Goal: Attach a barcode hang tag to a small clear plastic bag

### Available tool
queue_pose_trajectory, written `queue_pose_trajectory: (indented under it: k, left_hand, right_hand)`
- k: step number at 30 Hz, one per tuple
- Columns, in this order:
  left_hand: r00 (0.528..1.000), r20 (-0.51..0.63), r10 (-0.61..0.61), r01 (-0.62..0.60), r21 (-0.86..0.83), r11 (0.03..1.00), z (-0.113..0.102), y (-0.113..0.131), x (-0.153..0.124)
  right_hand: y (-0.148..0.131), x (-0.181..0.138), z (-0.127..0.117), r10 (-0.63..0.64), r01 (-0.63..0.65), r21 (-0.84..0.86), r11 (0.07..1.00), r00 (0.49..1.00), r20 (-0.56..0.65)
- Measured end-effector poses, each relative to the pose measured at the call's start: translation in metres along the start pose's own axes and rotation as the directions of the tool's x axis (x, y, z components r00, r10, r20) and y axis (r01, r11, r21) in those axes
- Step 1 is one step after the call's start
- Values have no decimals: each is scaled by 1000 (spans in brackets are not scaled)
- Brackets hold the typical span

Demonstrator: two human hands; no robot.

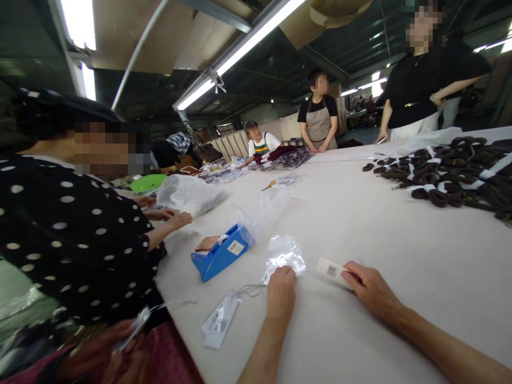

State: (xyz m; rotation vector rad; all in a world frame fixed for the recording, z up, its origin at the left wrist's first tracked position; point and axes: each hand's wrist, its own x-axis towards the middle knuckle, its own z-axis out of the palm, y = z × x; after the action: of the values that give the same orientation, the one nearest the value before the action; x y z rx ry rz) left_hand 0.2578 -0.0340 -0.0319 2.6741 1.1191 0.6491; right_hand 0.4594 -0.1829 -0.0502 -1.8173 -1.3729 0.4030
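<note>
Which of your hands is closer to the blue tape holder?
Left. The left hand rests just right of the blue tape holder, on a clear bag. The right hand is farther right, holding a barcode label.

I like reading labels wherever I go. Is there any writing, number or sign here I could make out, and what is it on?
No text can be read.
Barcode on the white tag held by the right hand: too small and blurred.
White sticker on the blue tape dispenser: blurred.
Clear bag under the left hand: no print visible.
</note>
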Motion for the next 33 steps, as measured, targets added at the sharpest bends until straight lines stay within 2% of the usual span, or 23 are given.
queue_pose_trajectory:
  k: [6, 12, 15, 19, 24, 26, 28, 30, 33]
  left_hand:
    - [996, -71, -51, 36, -197, 980, -3, -11, -1]
    - [962, -143, -231, 140, -469, 872, -22, -9, 3]
    - [952, -70, -299, 196, -613, 766, -40, 5, 5]
    - [951, 77, -298, 254, -743, 619, -59, 32, 1]
    - [935, 239, -262, 321, -885, 336, -68, 61, -13]
    - [927, 288, -242, 346, -906, 246, -67, 70, -18]
    - [916, 328, -230, 371, -911, 178, -64, 76, -21]
    - [911, 342, -231, 380, -914, 145, -61, 80, -21]
    - [903, 331, -272, 377, -916, 139, -58, 80, -20]
  right_hand:
    - [1, 1, -1, 19, -19, 40, 999, 1000, -7]
    - [6, 3, -2, 19, -15, 110, 994, 999, -34]
    - [3, 7, -17, 63, -48, 237, 970, 996, -56]
    - [-15, 14, -56, 61, -40, 491, 870, 998, -26]
    - [-49, 7, -102, -3, 10, 590, 808, 1000, -13]
    - [-56, 2, -113, -18, -7, 666, 746, 999, 31]
    - [-59, -2, -118, -38, -66, 772, 632, 993, 115]
    - [-58, -3, -117, -62, -146, 848, 509, 977, 205]
    - [-58, -1, -104, -60, -268, 880, 392, 947, 315]
